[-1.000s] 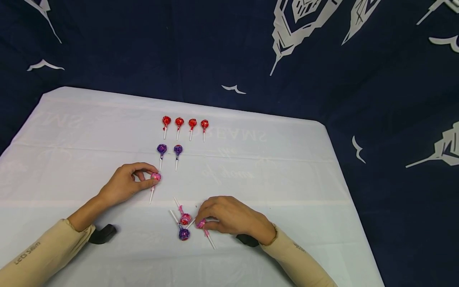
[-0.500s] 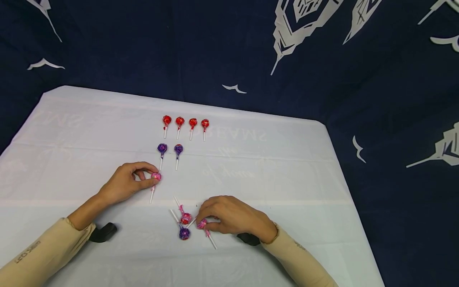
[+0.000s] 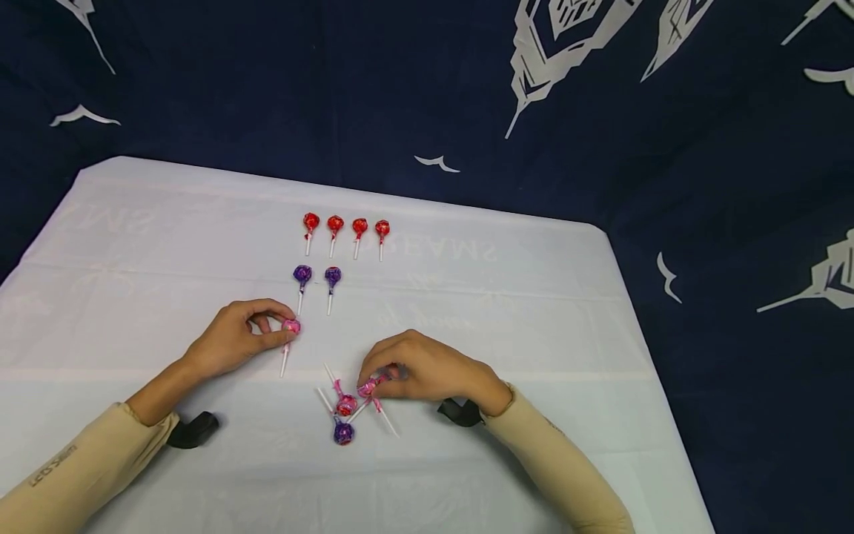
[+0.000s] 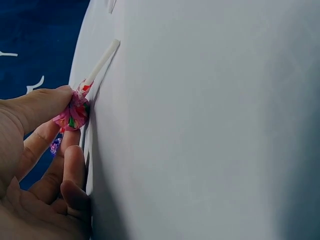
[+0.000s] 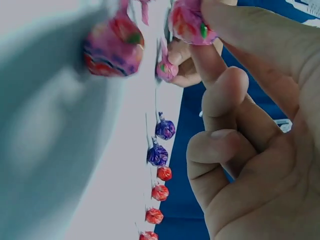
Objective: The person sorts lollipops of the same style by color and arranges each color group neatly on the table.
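Note:
My left hand (image 3: 233, 337) pinches a pink-wrapped lollipop (image 4: 74, 114) by its head between thumb and fingers, its white stick pointing toward me. It sits just below the left one of two purple lollipops (image 3: 333, 275). My right hand (image 3: 423, 367) pinches another pink lollipop (image 5: 190, 22), held above the small group at the near middle of the table. In that group lie a pink lollipop (image 3: 346, 405) and a purple lollipop (image 3: 343, 433), with their sticks crossing. Fingertips partly cover both held lollipop heads.
Several red lollipops (image 3: 336, 222) form a row at the back, heads away from me. The white-covered table (image 3: 534, 297) meets a dark blue patterned cloth (image 3: 373, 89) behind. Black straps (image 3: 193, 430) show near the wrists.
The right hand has moved away from me, carrying its pink lollipop off its earlier place beside the group. The left hand stays put with its pink lollipop.

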Tool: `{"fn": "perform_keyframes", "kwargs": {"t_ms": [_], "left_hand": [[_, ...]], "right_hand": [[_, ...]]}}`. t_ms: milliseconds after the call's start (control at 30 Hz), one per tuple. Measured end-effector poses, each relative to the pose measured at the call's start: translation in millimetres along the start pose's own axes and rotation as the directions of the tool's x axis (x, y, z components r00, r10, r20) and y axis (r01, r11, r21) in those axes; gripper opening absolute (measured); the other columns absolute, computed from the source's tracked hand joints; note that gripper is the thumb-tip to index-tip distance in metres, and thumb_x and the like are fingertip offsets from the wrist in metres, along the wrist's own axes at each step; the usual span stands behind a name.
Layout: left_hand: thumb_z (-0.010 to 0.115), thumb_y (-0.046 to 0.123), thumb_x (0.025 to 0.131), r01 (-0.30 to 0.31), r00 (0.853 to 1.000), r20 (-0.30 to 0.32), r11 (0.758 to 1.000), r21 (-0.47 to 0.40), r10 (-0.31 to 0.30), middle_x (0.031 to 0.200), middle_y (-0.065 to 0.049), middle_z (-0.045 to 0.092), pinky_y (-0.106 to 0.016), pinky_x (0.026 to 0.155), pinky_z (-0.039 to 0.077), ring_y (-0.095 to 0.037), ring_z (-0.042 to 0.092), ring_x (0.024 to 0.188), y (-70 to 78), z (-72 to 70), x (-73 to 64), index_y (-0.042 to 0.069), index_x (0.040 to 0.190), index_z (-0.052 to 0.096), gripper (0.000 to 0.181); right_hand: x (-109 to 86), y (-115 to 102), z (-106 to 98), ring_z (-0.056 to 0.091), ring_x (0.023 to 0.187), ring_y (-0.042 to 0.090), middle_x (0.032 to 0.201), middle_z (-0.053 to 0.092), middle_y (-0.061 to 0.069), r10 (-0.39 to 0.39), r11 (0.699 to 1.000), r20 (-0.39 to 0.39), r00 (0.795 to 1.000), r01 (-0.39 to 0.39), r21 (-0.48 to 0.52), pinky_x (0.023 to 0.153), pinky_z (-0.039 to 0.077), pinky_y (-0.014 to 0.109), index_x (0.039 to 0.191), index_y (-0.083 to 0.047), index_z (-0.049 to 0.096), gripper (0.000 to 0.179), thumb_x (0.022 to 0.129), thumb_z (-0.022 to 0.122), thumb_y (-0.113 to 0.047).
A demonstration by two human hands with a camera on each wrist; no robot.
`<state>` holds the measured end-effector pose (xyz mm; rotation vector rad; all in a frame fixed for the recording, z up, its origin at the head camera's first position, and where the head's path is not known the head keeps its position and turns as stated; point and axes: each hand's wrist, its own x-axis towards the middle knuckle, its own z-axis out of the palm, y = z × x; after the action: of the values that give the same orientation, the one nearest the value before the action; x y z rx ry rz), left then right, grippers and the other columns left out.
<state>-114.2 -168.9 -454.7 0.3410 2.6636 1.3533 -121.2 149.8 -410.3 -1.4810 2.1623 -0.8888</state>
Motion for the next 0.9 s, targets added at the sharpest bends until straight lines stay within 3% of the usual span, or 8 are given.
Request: {"fn": "perform_keyframes", "kwargs": {"t_ms": [167, 333, 433, 667, 900], "left_hand": [[0.079, 0.023, 0.087, -0.005, 1.0, -0.002, 1.0, -0.005, 0.005, 0.074, -0.002, 0.063, -0.027, 0.06, 0.037, -0.009, 0.053, 0.069, -0.6, 1.2, 0.3, 0.015, 0.106, 0.073, 0.021], [0.079, 0.022, 0.087, -0.005, 1.0, -0.006, 1.0, 0.003, 0.005, 0.073, -0.001, 0.063, -0.027, 0.06, 0.037, -0.009, 0.052, 0.068, 0.2, 1.6, 1.0, 0.015, 0.107, 0.073, 0.022], [0.079, 0.022, 0.088, -0.003, 1.0, -0.007, 1.0, 0.008, 0.003, 0.073, -0.001, 0.063, -0.027, 0.06, 0.037, -0.009, 0.052, 0.068, 0.5, 1.3, 0.9, 0.015, 0.107, 0.073, 0.022], [0.079, 0.021, 0.087, 0.0, 1.0, -0.011, 1.0, 0.008, 0.001, 0.073, -0.001, 0.062, -0.027, 0.059, 0.037, -0.009, 0.052, 0.068, 0.5, 0.3, 0.1, 0.014, 0.107, 0.073, 0.021], [0.079, 0.022, 0.087, -0.002, 1.0, -0.005, 1.0, 0.001, 0.002, 0.074, -0.001, 0.062, -0.027, 0.059, 0.037, -0.009, 0.053, 0.069, 0.8, 0.5, 0.1, 0.014, 0.107, 0.073, 0.022]], "right_hand": [[16.6, 9.2, -5.9, 0.049, 0.068, 0.003, 0.093, 0.068, -0.011, 0.088, 0.996, -0.094, 0.992, -0.087, 0.007, 0.065, 0.042, 0.019, 0.102, -0.019, 0.076, 0.013, 0.089, 0.077, -0.017], [33.9, 18.2, -7.5, 0.046, 0.059, 0.006, 0.084, 0.067, -0.009, 0.236, 0.969, -0.225, 0.945, -0.245, -0.014, 0.06, 0.038, 0.02, 0.102, -0.019, 0.078, 0.014, 0.088, 0.079, -0.019], [45.5, 23.7, -6.4, 0.046, 0.057, 0.008, 0.082, 0.068, -0.008, 0.271, 0.957, -0.275, 0.923, -0.288, -0.022, 0.059, 0.038, 0.021, 0.1, -0.019, 0.078, 0.012, 0.088, 0.079, -0.02], [70.1, 27.4, -1.0, 0.047, 0.058, 0.007, 0.092, 0.073, -0.008, 0.264, 0.955, -0.268, 0.927, -0.29, -0.061, 0.061, 0.04, 0.021, 0.1, -0.018, 0.078, 0.011, 0.089, 0.078, -0.022], [80.8, 27.1, 2.1, 0.048, 0.06, 0.006, 0.093, 0.073, -0.008, 0.306, 0.939, -0.248, 0.919, -0.335, -0.083, 0.059, 0.04, 0.02, 0.101, -0.019, 0.077, 0.012, 0.09, 0.077, -0.024]]}}
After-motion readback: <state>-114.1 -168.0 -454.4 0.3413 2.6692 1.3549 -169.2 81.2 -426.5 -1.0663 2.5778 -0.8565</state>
